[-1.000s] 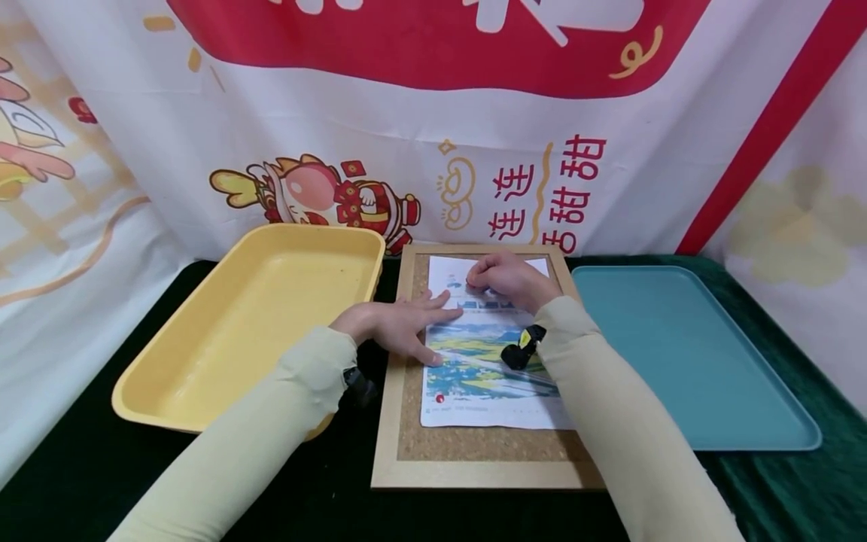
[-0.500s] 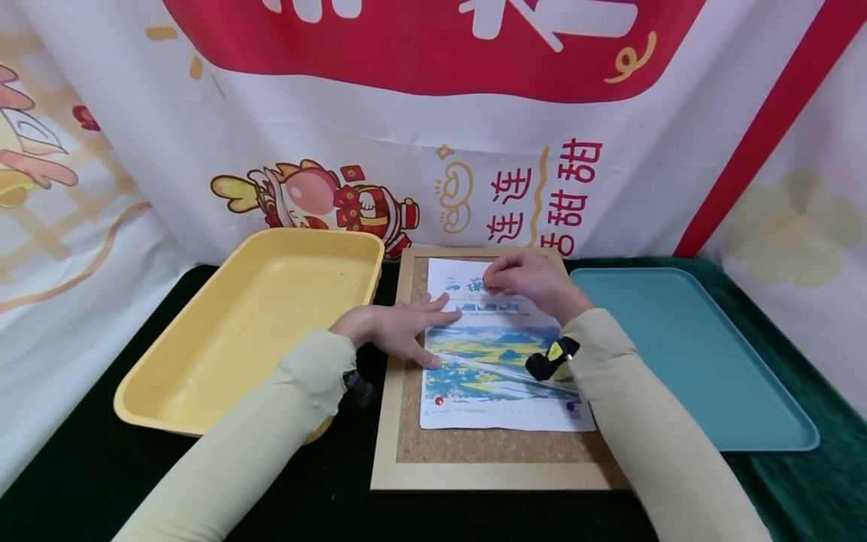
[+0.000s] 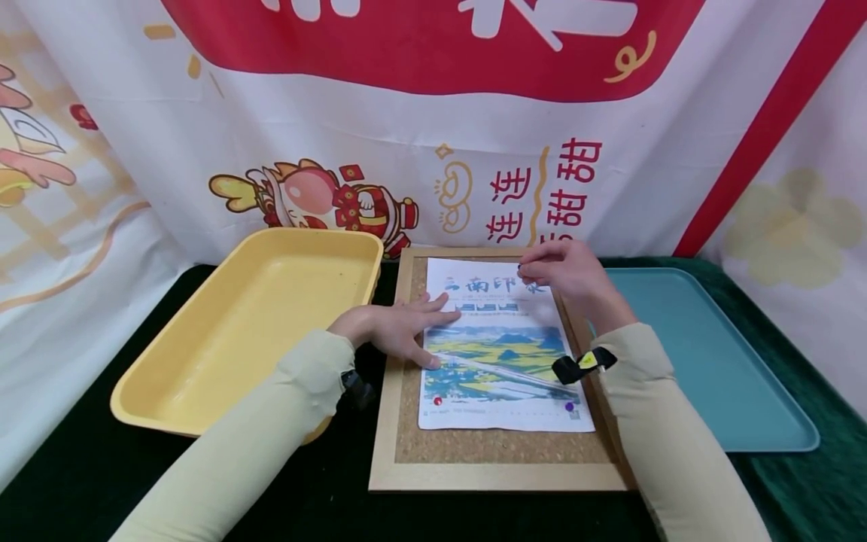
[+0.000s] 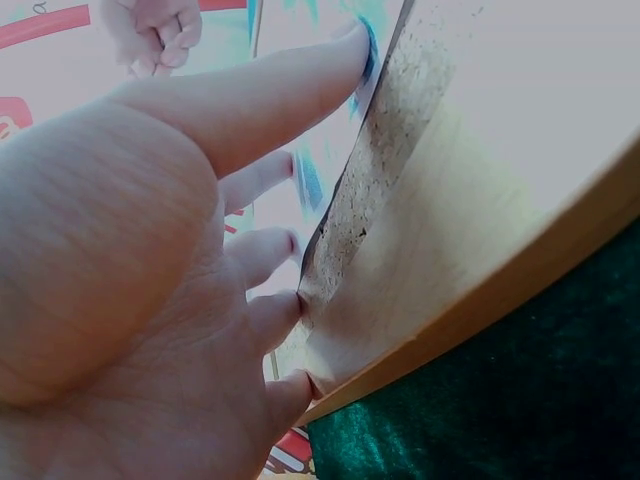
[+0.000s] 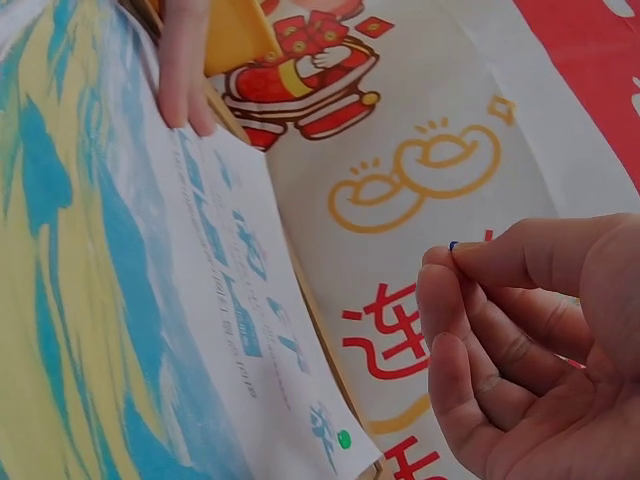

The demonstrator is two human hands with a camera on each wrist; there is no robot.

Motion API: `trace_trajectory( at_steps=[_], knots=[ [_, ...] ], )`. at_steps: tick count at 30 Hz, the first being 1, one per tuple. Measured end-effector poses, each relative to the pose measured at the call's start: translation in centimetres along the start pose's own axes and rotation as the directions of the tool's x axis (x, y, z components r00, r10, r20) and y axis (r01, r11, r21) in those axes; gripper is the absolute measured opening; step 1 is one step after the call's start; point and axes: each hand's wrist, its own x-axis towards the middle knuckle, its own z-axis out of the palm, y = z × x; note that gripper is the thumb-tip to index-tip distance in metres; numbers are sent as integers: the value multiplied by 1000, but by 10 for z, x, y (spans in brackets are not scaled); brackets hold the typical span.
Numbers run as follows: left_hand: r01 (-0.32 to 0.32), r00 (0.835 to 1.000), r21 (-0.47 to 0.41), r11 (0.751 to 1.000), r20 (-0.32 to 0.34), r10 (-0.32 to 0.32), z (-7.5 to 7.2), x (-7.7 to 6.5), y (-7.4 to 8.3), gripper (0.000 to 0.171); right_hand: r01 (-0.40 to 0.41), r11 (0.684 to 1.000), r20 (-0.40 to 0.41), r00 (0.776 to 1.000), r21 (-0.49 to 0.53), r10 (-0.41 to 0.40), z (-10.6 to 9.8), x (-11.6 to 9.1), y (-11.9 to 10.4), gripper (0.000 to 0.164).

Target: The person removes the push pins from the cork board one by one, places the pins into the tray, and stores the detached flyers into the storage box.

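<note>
A printed sheet [image 3: 501, 421] with a blue and yellow landscape lies on a wood-framed cork board [image 3: 515, 448]. My left hand [image 3: 400, 329] rests with fingers spread on the sheet's left edge; its thumb [image 4: 300, 85] presses the print. Above the top right of the sheet, my right hand [image 3: 576, 278] pinches a tiny blue pin-like piece [image 5: 453, 246] between thumb and forefinger. A red pin [image 3: 437, 401] sits at the sheet's lower left, a purple pin [image 3: 569, 406] at its lower right. In the right wrist view, a green pin [image 5: 345, 439] marks the top right corner.
A deep yellow tray [image 3: 223, 339] stands left of the board, and a shallow blue tray [image 3: 718, 361] lies to the right. Dark green cloth [image 3: 325, 497] covers the table. Behind hangs a white and red printed curtain [image 3: 379, 113].
My right hand has moved right along the top of the sheet, uncovering the blue title and the purple pin. My left hand has stayed in place.
</note>
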Motion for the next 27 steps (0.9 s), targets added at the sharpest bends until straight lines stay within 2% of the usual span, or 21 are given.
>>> trace_trajectory(
  at_steps=[8, 16, 20, 27],
  knots=[
    [-2, 1000, 2, 1000, 3, 2, 0, 0, -1, 88, -22, 999, -39, 999, 26, 23, -13, -2, 5, 30],
    [1, 1000, 9, 1000, 2, -1, -1, -1, -1, 88, -50, 999, -96, 994, -15, 48, -25, -1, 10, 32],
    [-2, 1000, 16, 1000, 0, 2, 0, 0, -3, 88, -50, 999, -131, 990, -10, 48, -32, -1, 16, 35],
    [1, 1000, 18, 1000, -4, -1, 0, 1, -3, 88, -79, 997, -144, 986, 24, 82, -45, 0, 29, 40]
  ],
)
